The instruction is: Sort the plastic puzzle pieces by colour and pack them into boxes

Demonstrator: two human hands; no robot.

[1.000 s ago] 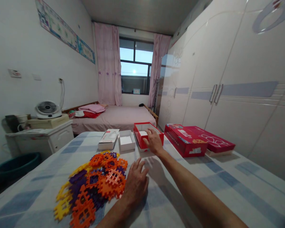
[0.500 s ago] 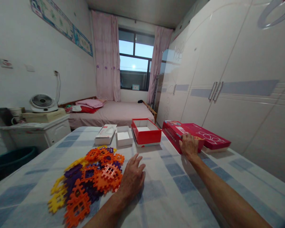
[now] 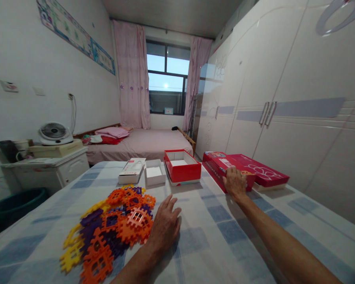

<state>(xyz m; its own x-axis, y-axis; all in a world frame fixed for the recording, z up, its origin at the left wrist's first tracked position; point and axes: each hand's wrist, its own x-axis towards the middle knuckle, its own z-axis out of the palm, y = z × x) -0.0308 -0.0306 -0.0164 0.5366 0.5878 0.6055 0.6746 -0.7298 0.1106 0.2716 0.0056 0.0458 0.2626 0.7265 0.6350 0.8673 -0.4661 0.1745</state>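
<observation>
My left hand point(image 3: 166, 221) rests on the checked tablecloth, empty, its fingers loosely apart. Close beside it, to the left, spreads a heap of plastic interlocking building pieces point(image 3: 118, 225) in orange, yellow and dark purple. My right hand point(image 3: 236, 184) lies over the near right part of a flat red box point(image 3: 214, 170), fingers apart and slightly bent on its top. The box's far right side partly meets a red lid-like box point(image 3: 264, 169) with a white flower outline. Beyond my left hand stands an open red box point(image 3: 183, 169) with a white inside.
An open small white box point(image 3: 154, 175) and a closed white carton point(image 3: 131, 170) stand at the table's far side. Past the table are a bed point(image 3: 154, 139) and, on the right, a white wardrobe point(image 3: 298, 86). A fan point(image 3: 55, 133) sits on a cabinet at left.
The whole view has shifted slightly, with the scene a little lower in the picture. Both hands and the objects keep the same places.
</observation>
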